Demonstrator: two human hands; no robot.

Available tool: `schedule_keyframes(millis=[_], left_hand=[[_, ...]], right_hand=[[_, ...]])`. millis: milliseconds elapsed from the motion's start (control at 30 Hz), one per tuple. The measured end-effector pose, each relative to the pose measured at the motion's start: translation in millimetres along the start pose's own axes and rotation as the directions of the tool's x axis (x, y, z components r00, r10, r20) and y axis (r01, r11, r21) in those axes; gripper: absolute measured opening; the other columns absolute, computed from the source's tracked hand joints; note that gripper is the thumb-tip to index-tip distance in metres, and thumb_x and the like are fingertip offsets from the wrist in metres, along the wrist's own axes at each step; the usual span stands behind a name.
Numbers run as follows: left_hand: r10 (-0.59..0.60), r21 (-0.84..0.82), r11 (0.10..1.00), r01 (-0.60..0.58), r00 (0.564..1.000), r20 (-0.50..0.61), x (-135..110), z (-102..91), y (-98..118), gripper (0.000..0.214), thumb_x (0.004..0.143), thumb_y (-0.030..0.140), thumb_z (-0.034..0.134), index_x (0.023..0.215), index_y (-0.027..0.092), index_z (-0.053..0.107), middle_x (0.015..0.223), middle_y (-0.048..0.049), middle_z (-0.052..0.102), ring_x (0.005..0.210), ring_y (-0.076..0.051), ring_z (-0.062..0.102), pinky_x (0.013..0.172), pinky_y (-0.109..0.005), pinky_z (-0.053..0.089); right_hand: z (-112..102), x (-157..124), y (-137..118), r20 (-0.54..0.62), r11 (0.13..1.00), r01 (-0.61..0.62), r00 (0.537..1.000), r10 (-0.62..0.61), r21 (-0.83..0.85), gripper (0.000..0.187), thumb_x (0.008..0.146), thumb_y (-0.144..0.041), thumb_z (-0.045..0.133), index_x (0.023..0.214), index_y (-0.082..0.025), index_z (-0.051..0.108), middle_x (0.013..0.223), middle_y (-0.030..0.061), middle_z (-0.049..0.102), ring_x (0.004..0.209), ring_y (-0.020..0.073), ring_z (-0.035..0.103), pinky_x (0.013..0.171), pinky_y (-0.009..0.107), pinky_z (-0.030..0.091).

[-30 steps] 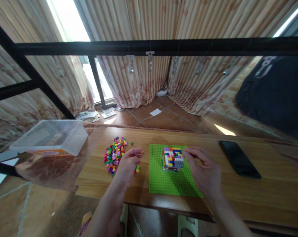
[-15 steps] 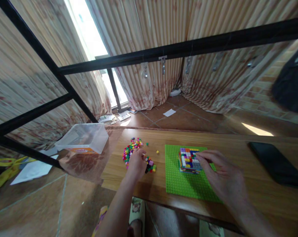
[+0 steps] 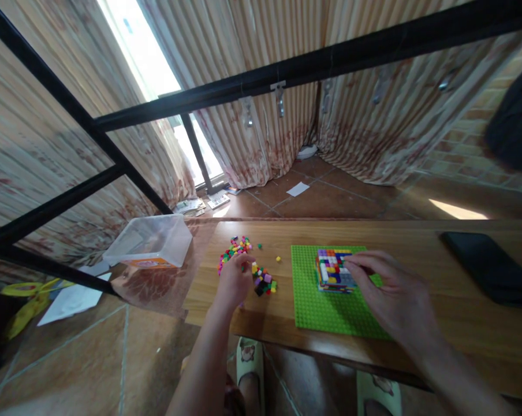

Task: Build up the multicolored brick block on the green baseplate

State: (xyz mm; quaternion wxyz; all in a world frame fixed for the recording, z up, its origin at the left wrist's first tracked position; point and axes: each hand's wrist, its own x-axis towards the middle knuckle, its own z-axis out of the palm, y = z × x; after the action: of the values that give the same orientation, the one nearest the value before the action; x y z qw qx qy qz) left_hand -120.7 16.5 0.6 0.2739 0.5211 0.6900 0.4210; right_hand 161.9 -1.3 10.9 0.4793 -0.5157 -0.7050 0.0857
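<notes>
A green baseplate (image 3: 317,303) lies on the wooden table (image 3: 438,300). On it stands a multicoloured block of small bricks (image 3: 332,270). My right hand (image 3: 391,294) rests at the block's right side, fingers curled and touching its edge. My left hand (image 3: 235,280) is down on a scattered pile of small loose bricks (image 3: 248,263) to the left of the plate, fingers bent into the pile; what they hold is hidden.
A black phone (image 3: 488,266) lies at the table's right. A clear plastic tub (image 3: 150,240) stands left of the table. Black metal bars (image 3: 287,75) cross overhead. Papers and a yellow item (image 3: 27,294) lie on the tiled floor.
My left hand has moved from the plate's left edge into the loose brick pile, spreading some bricks rightwards. My right hand stays at the block. The camera has tilted left.
</notes>
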Motion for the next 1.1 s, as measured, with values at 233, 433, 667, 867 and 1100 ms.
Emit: schedule_keyframes(millis=[233, 433, 667, 867, 1100], left_hand=[[0.036, 0.178, 0.98, -0.083, 0.967, 0.253, -13.5, -9.3, 6.2, 0.002, 0.067, 0.022, 0.071, 0.066, 0.02, 0.071, 0.061, -0.0001, 0.063, 0.061, -0.015, 0.051, 0.062, -0.025, 0.034], [0.072, 0.518, 0.822, -0.238, 0.944, 0.321, -14.0, -2.5, -0.1, 0.008, 0.076, 0.019, 0.062, 0.074, 0.019, 0.07, 0.076, -0.0039, 0.07, 0.073, -0.018, 0.06, 0.066, -0.027, 0.036], [0.085, 0.142, 0.98, -0.14, 0.937, 0.339, -8.4, -0.6, -3.5, 0.016, 0.076, 0.016, 0.055, 0.07, 0.015, 0.069, 0.065, -0.0011, 0.067, 0.061, -0.013, 0.056, 0.058, -0.023, 0.037], [-0.062, -0.288, 0.939, 0.189, 0.915, 0.398, -13.1, 5.2, 14.0, 0.018, 0.068, 0.024, 0.071, 0.081, 0.013, 0.07, 0.066, -0.0012, 0.068, 0.06, -0.012, 0.059, 0.056, -0.021, 0.041], [0.038, -0.561, 0.783, 0.269, 0.879, 0.475, -32.2, 26.3, 40.6, 0.028, 0.069, 0.031, 0.079, 0.091, 0.015, 0.073, 0.074, -0.0017, 0.068, 0.063, -0.009, 0.058, 0.06, -0.02, 0.045]], right_hand=[[-1.5, 0.6, -2.5, 0.012, 1.0, -0.015, 1.0, 0.015, -0.023, 0.019, 0.091, -0.036, 0.054, 0.087, -0.025, 0.069, 0.09, 0.0015, 0.07, 0.082, 0.0177, 0.067, 0.076, 0.03, 0.052], [-2.4, 1.0, -4.0, 0.034, 0.999, -0.031, 0.999, 0.031, -0.016, 0.02, 0.091, -0.035, 0.054, 0.085, -0.023, 0.069, 0.089, 0.0015, 0.07, 0.082, 0.0171, 0.067, 0.076, 0.029, 0.051], [-1.7, -0.2, -4.7, 0.034, 0.999, -0.05, 0.998, 0.049, 0.02, 0.017, 0.091, -0.033, 0.055, 0.087, -0.023, 0.069, 0.091, 0.0011, 0.069, 0.084, 0.0164, 0.066, 0.076, 0.028, 0.05], [1.4, -0.1, -8.0, 0.034, 0.997, -0.044, 0.999, 0.042, 0.066, 0.015, 0.092, -0.029, 0.055, 0.089, -0.024, 0.069, 0.092, 0.0015, 0.069, 0.083, 0.016, 0.066, 0.076, 0.028, 0.051], [9.0, -6.5, -32.0, 0.11, 0.969, -0.041, 0.994, 0.015, 0.242, 0.013, 0.091, -0.027, 0.057, 0.099, -0.024, 0.067, 0.094, 0.0016, 0.07, 0.084, 0.0142, 0.065, 0.076, 0.026, 0.051]])
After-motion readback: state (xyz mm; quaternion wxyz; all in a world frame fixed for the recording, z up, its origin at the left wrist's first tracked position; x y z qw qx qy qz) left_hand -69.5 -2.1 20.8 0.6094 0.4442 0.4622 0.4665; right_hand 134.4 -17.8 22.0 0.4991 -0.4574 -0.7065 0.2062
